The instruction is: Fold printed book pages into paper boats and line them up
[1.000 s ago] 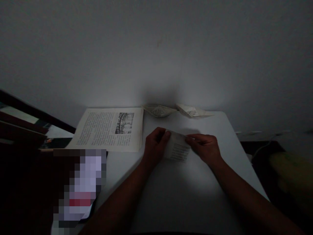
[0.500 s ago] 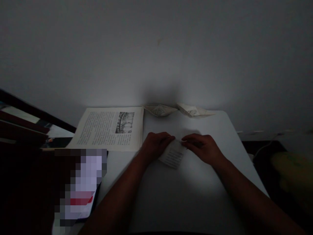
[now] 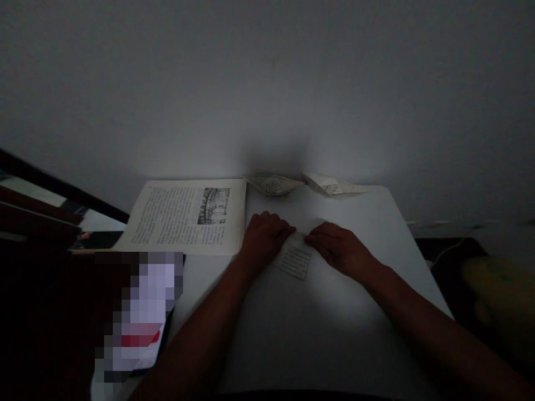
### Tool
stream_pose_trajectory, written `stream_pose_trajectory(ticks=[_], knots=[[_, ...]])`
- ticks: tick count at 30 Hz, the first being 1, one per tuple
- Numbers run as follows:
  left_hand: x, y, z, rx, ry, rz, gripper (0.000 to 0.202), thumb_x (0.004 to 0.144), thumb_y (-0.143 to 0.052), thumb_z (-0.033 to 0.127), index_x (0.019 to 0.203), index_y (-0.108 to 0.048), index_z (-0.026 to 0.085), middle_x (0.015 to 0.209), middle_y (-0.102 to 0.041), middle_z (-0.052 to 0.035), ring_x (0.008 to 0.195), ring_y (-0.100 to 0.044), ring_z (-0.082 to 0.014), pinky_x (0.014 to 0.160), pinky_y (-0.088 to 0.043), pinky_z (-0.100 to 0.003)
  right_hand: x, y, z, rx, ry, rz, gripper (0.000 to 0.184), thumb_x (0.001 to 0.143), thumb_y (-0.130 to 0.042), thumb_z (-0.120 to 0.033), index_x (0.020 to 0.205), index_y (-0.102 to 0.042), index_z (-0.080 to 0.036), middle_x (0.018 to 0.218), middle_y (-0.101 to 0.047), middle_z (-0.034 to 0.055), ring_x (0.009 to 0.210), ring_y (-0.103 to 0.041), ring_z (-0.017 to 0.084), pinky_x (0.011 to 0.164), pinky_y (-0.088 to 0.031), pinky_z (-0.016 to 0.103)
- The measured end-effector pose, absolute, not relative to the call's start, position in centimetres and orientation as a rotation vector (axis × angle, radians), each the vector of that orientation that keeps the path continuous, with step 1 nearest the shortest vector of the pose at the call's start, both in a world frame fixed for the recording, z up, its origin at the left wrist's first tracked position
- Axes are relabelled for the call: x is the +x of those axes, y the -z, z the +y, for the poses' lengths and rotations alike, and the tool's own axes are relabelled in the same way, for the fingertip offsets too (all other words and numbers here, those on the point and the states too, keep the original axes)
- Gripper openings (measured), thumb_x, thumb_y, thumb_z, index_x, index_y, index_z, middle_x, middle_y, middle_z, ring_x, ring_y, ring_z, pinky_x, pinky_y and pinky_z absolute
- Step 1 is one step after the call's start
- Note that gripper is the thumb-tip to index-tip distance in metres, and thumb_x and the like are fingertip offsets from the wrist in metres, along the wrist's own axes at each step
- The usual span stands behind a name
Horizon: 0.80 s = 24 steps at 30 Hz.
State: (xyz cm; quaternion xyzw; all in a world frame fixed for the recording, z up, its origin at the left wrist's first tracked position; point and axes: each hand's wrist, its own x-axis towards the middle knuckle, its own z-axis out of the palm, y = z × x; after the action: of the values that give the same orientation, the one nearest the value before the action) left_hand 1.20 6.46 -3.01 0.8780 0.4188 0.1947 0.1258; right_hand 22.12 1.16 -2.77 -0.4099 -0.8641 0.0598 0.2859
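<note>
A small folded piece of printed paper (image 3: 296, 260) lies on the white table (image 3: 317, 323), a little past its middle. My left hand (image 3: 264, 238) rests on the paper's left upper edge with fingers curled and pressed together. My right hand (image 3: 337, 247) presses the paper's right upper corner, its fingers close together and bent down. The top part of the paper is hidden under both hands. The light is dim.
An open book (image 3: 188, 214) with text and a picture lies at the table's far left. Two folded paper boats (image 3: 273, 184) (image 3: 332, 185) stand at the far edge by the wall. A blurred item (image 3: 140, 312) sits at front left, dark furniture beyond both sides.
The paper was held up between both hands; now it lies flat on the table and both hands have come down onto its upper edge.
</note>
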Motion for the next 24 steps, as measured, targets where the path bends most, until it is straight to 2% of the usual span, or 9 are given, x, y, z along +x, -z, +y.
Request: stream_pose_trajectory(ticks=[15,24], knots=[[1.4,3.0,6.2,2.591,-0.567,1.287,0.037,0.093,-0.044,0.040,0.077,-0.067,0.017,0.077,-0.066,-0.0052,0.076,-0.051,-0.0194,0.074,-0.033,-0.034,21.2,2.0,-0.4,-1.279,-0.143,-2.316,0.022,0.088,-0.057,-0.029,0.100,-0.071,-0.017,0.096,-0.069,0.0116,0.088,-0.063,0.023,0.081,-0.054,0.039],[1.3,3.3,6.2,2.594,-0.560,1.277,0.038,0.094,-0.041,0.041,0.080,-0.068,0.018,0.079,-0.066,-0.0056,0.079,-0.053,-0.0201,0.075,-0.033,-0.035,20.3,1.5,-1.9,-1.443,-0.140,-2.325,0.042,0.080,-0.064,-0.043,0.110,-0.065,-0.014,0.107,-0.064,0.0142,0.098,-0.058,0.028,0.088,-0.049,0.045]])
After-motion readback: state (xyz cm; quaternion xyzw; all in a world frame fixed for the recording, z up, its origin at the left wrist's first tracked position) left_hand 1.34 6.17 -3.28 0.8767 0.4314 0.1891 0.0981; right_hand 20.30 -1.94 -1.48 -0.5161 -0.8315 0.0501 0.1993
